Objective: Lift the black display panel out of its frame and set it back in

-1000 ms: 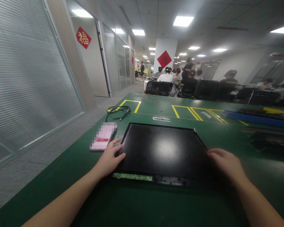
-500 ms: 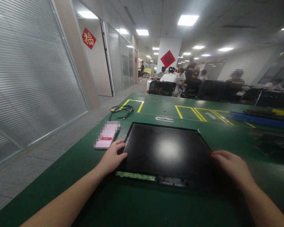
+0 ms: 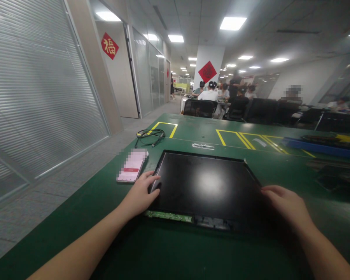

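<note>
A black flat display panel (image 3: 205,184) lies on the green table (image 3: 192,252), with a green circuit strip (image 3: 167,216) along its near edge. My left hand (image 3: 140,196) grips the panel's left edge, thumb on top of the glass. My right hand (image 3: 288,208) is curled over the panel's right edge, fingers closed on it.
A phone (image 3: 131,168) lies just left of the panel. A coiled black cable (image 3: 150,137) sits further back beside yellow floor-tape boxes (image 3: 239,140). Blue and black trays (image 3: 323,146) are at the right. Several people sit at tables beyond.
The view shifted slightly. My left thumb slid a little further onto the panel's glass; my right hand stayed on the right edge.
</note>
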Tool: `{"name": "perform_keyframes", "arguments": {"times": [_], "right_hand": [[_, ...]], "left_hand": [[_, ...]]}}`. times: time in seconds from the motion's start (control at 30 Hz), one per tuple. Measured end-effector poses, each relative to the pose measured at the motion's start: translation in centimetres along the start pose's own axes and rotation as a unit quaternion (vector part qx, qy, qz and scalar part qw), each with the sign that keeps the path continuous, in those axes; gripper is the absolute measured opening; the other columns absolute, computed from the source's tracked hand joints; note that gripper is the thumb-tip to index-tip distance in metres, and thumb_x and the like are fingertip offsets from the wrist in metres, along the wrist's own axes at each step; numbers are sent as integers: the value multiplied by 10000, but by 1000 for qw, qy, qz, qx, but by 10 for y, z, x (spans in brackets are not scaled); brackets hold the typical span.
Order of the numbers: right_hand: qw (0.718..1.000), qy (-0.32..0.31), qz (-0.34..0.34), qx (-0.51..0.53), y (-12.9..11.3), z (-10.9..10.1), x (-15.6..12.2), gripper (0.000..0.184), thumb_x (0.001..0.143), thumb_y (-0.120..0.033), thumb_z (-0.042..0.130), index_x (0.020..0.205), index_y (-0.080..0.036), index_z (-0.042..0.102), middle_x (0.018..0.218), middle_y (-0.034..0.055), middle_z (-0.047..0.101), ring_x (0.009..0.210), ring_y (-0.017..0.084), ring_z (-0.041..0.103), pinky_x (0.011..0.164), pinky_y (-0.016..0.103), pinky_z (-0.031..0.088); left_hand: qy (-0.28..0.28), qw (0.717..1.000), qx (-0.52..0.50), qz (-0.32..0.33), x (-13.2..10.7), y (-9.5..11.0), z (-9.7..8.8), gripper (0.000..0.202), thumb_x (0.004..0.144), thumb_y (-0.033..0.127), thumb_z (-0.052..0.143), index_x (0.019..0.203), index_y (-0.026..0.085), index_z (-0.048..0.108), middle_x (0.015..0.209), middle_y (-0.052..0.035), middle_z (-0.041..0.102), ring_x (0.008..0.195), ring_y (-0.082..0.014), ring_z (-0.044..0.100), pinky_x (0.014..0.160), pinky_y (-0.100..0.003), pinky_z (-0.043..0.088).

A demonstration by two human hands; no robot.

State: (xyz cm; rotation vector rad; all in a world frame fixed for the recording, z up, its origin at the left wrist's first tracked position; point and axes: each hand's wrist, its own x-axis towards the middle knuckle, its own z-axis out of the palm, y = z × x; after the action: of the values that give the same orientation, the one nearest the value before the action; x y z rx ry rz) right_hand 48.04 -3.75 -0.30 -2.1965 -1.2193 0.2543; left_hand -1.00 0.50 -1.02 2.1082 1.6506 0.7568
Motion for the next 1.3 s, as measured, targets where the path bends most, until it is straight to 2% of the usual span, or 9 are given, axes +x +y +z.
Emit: {"name": "perform_keyframes", "arguments": {"times": [0.07,0.2,0.5,0.63,0.73,0.97,1.3], "right_hand": [[1000,-7,-3,-3,0,0,0,314,689,-508,595,742,-297,821,855,93,820,869,340,730,765,429,526],[1000,-10,-2,-13,-1,0,0,327,695,-511,591,761,-289,821,858,96,817,879,343,727,766,429,524],[1000,1,-2,-11,2,3,0,319,696,-505,580,749,-294,813,882,96,824,892,348,737,775,436,529],[1000,-3,-4,-14,4,3,2,336,699,-520,575,755,-297,820,886,93,828,891,350,743,773,441,531],[1000,0,-14,-9,3,2,1,336,693,-526,581,748,-297,822,864,93,826,874,350,744,766,440,534],[1000,-13,12,-7,-5,-1,-3,345,689,-506,557,750,-290,819,893,99,829,908,348,740,778,430,533],[1000,-11,0,-2,-2,-1,-1,321,686,-503,572,732,-301,817,869,83,826,899,342,744,788,421,543]], "left_hand": [[-17,999,25,29,-3,3,-5,521,854,354,661,1323,153,768,1536,-217,632,1423,-423,606,1201,-595,471],[-70,993,56,73,-5,5,-17,510,853,394,717,1322,201,776,1469,-174,702,1354,-393,655,1179,-553,498],[-109,987,80,81,-4,7,-38,537,784,408,846,1307,292,813,1526,-143,677,1383,-424,627,1171,-591,485],[-153,980,64,107,-3,7,-40,411,817,374,829,1226,347,851,1504,-115,693,1386,-412,625,1161,-592,495],[-165,977,39,126,-4,7,-39,344,832,359,825,1172,379,868,1534,-91,672,1406,-396,613,1182,-579,481],[-197,974,17,115,-6,7,-40,422,818,304,840,1233,384,843,1613,-80,608,1462,-380,580,1204,-551,466],[-190,973,-3,130,-4,8,-39,492,788,252,835,1265,370,824,1560,-78,659,1409,-352,637,1173,-516,499]]}}
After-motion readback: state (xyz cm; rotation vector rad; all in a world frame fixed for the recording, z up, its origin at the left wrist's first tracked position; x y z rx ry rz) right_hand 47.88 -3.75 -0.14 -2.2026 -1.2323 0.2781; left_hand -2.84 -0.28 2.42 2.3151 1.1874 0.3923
